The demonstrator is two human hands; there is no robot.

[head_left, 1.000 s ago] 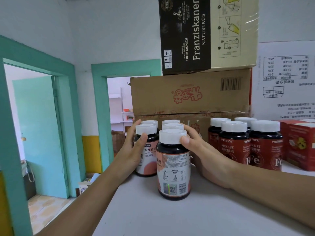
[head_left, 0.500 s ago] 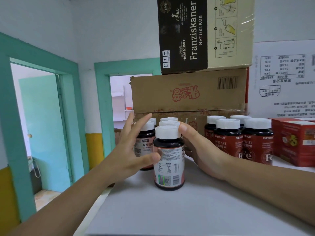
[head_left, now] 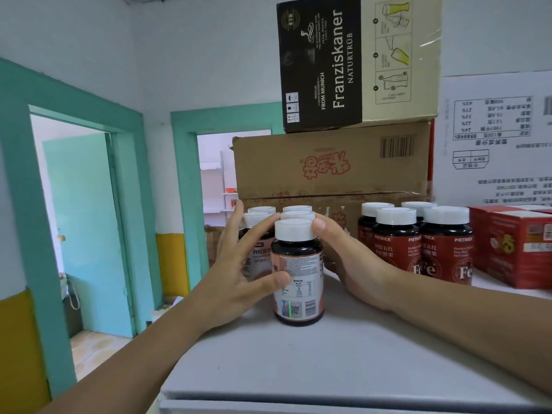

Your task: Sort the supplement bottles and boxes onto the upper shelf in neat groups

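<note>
At 9 o'clock of the front bottle [head_left: 298, 276], which stands upright on the white upper shelf [head_left: 298, 369], the left hand [head_left: 236, 279] is released, with its fingers spread straight over the pink-label bottles [head_left: 258, 217] behind and its thumb pressing the front label. At 3 o'clock the right hand [head_left: 355, 261] touches the white cap with its thumb, but its other fingers are hidden behind the group, so I cannot tell if it is grasping. Further toward 3 o'clock, apart from this group, stand the red-label bottles [head_left: 418, 246] and then the red boxes [head_left: 516, 249].
</note>
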